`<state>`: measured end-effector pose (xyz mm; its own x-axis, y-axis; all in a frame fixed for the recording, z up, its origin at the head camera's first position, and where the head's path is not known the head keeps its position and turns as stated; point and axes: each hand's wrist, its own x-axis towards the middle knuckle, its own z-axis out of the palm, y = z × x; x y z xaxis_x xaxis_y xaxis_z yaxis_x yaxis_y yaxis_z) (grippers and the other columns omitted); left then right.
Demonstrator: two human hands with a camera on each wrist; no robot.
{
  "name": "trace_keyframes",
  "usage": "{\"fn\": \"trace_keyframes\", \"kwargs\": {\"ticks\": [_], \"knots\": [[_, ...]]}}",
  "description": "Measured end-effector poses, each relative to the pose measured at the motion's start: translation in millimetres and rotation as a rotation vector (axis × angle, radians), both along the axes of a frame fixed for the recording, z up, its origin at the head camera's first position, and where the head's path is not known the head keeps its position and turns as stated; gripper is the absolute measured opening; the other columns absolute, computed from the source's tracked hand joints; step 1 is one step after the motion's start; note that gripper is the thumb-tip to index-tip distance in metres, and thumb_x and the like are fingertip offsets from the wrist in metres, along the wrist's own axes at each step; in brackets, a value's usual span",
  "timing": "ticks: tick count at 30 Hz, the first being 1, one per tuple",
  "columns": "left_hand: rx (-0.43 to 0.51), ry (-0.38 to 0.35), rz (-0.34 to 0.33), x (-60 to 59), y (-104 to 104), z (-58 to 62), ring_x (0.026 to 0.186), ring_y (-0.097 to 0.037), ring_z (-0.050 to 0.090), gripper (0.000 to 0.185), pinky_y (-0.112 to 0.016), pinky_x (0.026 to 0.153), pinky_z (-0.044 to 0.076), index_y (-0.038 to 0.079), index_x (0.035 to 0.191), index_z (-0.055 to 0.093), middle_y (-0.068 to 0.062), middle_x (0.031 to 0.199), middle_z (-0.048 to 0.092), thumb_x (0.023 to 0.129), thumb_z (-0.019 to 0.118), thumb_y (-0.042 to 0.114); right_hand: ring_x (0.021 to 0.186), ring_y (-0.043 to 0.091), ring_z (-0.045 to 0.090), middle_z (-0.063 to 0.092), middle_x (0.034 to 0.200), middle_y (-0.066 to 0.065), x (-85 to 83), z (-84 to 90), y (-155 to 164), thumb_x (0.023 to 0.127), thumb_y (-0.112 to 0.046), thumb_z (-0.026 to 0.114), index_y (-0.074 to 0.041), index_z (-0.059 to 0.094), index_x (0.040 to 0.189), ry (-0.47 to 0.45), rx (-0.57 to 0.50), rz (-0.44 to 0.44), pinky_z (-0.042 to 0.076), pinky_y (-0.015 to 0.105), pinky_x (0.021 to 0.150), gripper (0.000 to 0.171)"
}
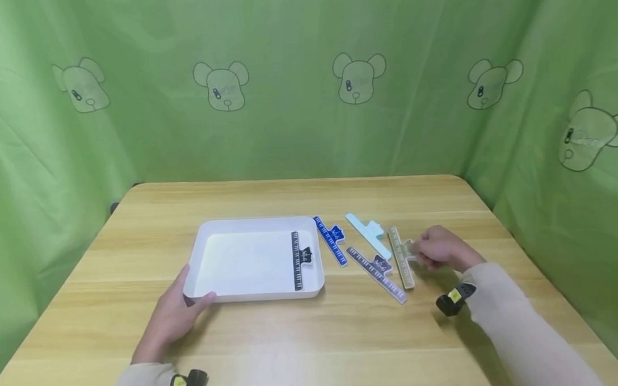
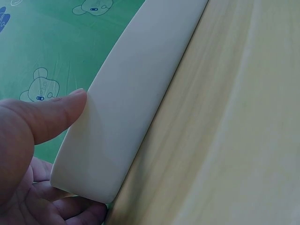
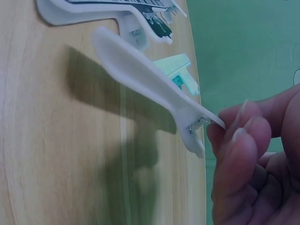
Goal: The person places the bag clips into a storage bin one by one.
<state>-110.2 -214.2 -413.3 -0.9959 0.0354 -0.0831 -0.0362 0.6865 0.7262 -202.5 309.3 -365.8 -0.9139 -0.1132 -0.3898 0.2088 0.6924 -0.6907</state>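
A person sits at a pale wooden table (image 1: 314, 340) walled in by green cloth printed with bear heads. The right hand (image 1: 441, 250) pinches the handle tab of a beige clip (image 1: 402, 257), a long flat bag clip with ruler marks. In the right wrist view the fingertips (image 3: 236, 140) close on the thin tab, and the clip's bar tilts up off the wood, casting a shadow under it. It sits at the right end of a loose row of clips, just right of the tray.

The clip looks light and stiff: smooth moulded plastic with a small metal spring at the hinge. The tab is narrow and slick, so a pinch there could slip or let the long bar swing; I would judge the hinge block, where bar and handle meet, the steadier place to hold.

The left hand (image 1: 172, 317) grips the near left corner of a white tray (image 1: 199, 259), thumb (image 2: 56, 112) pressed on the outer wall and fingers curled beneath. The tray is shallow, rounded at the corners, matt plastic, probably light and rigid.

Inside the tray, by its right wall, lies a black clip (image 1: 298, 260). On the table between tray and beige clip lie a blue clip (image 1: 331, 239), a purple clip (image 1: 377, 272) and a mint clip (image 1: 368, 232), all the same slim ruler shape, close together but apart
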Motion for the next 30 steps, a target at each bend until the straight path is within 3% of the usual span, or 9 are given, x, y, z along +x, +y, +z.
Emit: {"fn": "trace_keyframes", "kwargs": {"ticks": [10,19,30], "knots": [[-0.001,-0.014,0.001,0.4,-0.3,3.3,0.139,-0.050,0.020,0.097,-0.062,0.112,0.017,0.001,0.154,0.005,-0.029,0.155,0.016,0.091,0.065,0.044,0.054,0.013,0.049,0.051,0.058,0.001,1.7,1.6,-1.2,0.093,-0.014,0.056,-0.008,0.051,0.066,0.024,-0.009,-0.015,0.051,0.027,0.052,0.028],[0.010,-0.021,0.001,3.0,1.0,-1.9,0.139,-0.050,0.019,0.097,-0.061,0.112,0.017,0.001,0.154,0.005,-0.029,0.155,0.016,0.091,0.065,0.043,0.054,0.013,0.049,0.052,0.060,0.002,5.0,0.7,-0.2,0.094,-0.015,0.056,-0.007,0.053,0.069,0.011,-0.019,-0.039,0.052,0.027,0.052,0.027],[0.026,0.022,-0.015,0.0,0.0,-1.4,0.138,-0.049,0.023,0.095,-0.062,0.111,0.020,0.003,0.155,0.007,-0.028,0.155,0.020,0.091,0.064,0.044,0.055,0.014,0.050,0.051,0.061,0.002,0.2,0.5,4.0,0.094,-0.015,0.055,-0.009,0.051,0.067,0.008,-0.034,-0.038,0.052,0.028,0.055,0.028]]}}
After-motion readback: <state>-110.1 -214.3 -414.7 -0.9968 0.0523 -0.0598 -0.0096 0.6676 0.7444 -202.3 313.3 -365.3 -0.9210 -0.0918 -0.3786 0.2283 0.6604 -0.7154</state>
